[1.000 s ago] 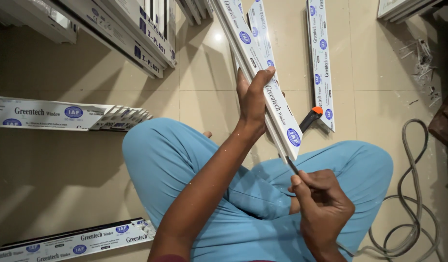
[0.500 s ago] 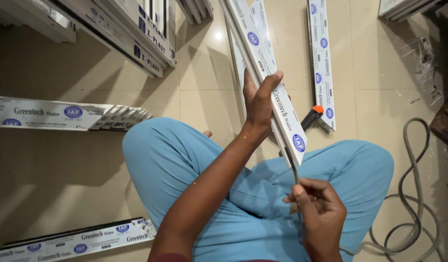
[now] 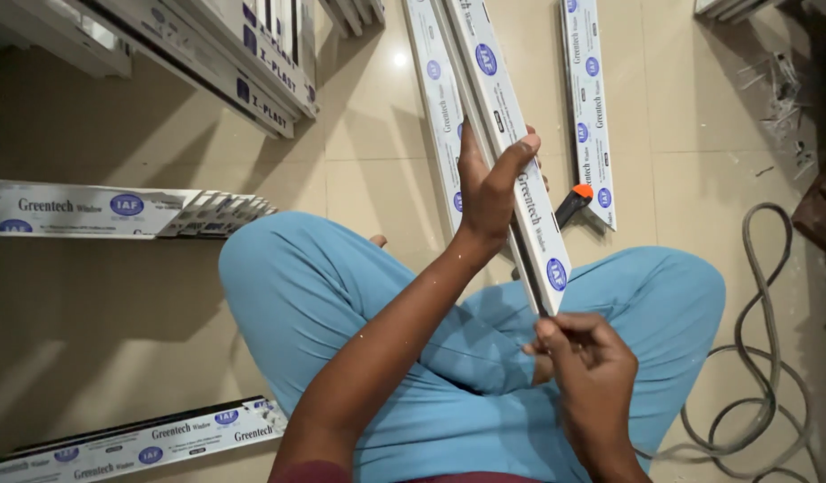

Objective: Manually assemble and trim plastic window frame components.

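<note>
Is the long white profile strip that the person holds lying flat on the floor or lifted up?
Lifted. The left hand grips the white profile strip mid-length; the right hand pinches its near end above the lap.

White window profile (image 3: 511, 170) (film-wrapped), tilted

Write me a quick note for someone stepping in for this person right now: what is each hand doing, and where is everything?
Left hand: gripped around the long white profile strip, holding it tilted above the lap.
Right hand: fingers pinched at the strip's near end, on a thin dark edge piece; what exactly it is, I cannot tell.
Nearby: an orange-and-black tool on the tiled floor, more white strips beside it, a grey cable to the right.
Done: strip lifted and steadied. Left: the work at the near end.
</note>
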